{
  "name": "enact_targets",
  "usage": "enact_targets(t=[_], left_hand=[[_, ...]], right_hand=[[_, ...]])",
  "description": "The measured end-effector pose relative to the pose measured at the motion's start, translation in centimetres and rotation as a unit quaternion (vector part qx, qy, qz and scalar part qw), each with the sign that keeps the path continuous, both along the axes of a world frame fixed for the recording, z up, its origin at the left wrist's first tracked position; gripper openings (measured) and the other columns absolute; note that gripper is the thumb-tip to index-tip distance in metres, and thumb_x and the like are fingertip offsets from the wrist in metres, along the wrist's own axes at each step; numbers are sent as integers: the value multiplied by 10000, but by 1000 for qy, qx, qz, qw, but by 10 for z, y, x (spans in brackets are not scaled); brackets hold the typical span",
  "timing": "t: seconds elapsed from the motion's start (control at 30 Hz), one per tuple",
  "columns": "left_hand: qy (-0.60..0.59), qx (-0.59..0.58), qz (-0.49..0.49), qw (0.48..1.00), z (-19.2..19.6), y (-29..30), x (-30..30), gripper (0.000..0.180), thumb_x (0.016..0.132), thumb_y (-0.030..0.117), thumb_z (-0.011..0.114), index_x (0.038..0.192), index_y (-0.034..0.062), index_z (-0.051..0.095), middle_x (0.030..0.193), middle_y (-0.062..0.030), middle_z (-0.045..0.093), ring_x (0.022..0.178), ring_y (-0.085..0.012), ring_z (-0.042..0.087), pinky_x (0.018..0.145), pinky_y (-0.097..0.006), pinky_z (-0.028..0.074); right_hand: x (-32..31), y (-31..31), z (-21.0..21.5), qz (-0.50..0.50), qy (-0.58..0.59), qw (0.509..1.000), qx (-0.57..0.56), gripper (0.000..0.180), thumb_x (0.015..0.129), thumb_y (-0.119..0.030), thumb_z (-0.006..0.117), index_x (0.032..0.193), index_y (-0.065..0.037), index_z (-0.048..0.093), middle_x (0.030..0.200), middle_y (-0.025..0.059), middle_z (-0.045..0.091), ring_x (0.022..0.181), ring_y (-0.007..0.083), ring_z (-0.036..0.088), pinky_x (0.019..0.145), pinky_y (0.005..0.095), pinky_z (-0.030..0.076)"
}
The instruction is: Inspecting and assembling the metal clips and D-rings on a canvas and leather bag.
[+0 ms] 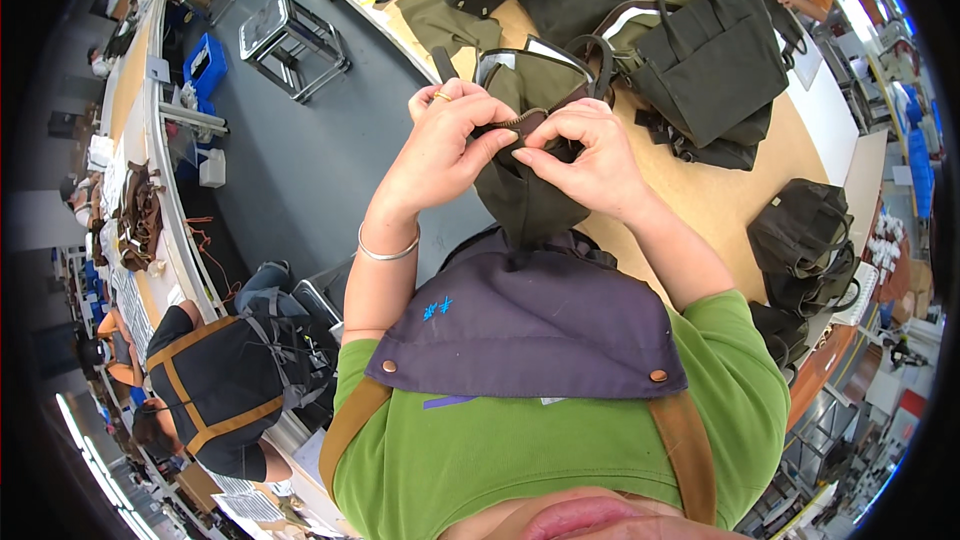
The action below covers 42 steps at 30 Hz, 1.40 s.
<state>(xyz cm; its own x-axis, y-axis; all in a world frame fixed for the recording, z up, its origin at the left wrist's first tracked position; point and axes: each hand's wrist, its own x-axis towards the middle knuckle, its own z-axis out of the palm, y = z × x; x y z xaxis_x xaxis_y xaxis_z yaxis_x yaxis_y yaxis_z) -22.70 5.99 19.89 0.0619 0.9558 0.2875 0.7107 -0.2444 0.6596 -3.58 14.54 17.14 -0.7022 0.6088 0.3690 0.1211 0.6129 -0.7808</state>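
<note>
While both hands meet over the open top of a dark olive canvas bag (520, 200), the left hand (440, 145) pinches the bag's zipper (518, 120) between thumb and fingertips, its grip narrow and closed on the fabric edge beside the teeth. A gold ring sits on one finger of this hand, and a thin silver bracelet (388, 252) circles the wrist. The right hand (585, 155) curls tightly just beside it, fingers folded in and gripping the same rim of the bag; the two thumbs nearly touch. The bag hangs in front of the person's chest, its lower end reaching down to a grey-purple apron (530, 325) with tan straps, worn over a green shirt (480, 460).

Beyond the hands lies a light wooden worktable (730, 195). On it, a finished olive tote bag (700, 50) with looped handles stands near the far edge, and more dark bags (805, 245) are piled at the right. At the lower left, another person in a black shirt (215, 390) bends over a long bench.
</note>
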Motion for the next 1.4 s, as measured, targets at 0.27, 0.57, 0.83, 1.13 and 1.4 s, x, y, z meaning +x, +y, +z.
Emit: enact_targets(t=[0.27,0.57,0.83,1.13,1.4], left_hand=[[-6,43,0,999,-10,5,-7,121,834,210,710,876,101,675,838,17,600,957,-176,511,973,-402,242],[66,1,6,998,-26,3,-31,156,829,211,704,960,153,642,879,43,598,910,-161,470,881,-332,275],[200,113,25,973,-3,-8,-3,293,700,171,769,941,199,603,997,92,635,891,-178,492,780,-335,314],[258,112,-19,959,-21,-8,14,254,746,170,734,944,157,574,935,39,641,861,-175,578,742,-313,464],[16,-13,-86,996,-12,-12,5,159,829,99,657,954,80,561,870,-88,629,857,-310,605,754,-409,482]], right_hand=[[18,33,23,50,-207,971,110,464,622,-404,836,873,-62,646,821,62,606,817,265,603,718,371,481],[4,22,28,120,-189,974,26,351,685,-273,828,904,-76,638,764,57,580,710,229,581,643,352,471],[6,27,22,160,-117,980,-34,293,656,-113,846,787,-52,591,776,14,564,692,147,537,586,285,448],[9,33,36,238,-156,958,-34,210,755,-127,775,751,-35,586,876,24,593,769,141,569,620,274,471],[1,36,58,187,-278,930,-149,192,920,-194,621,916,-6,660,767,43,642,690,114,590,627,274,486]])
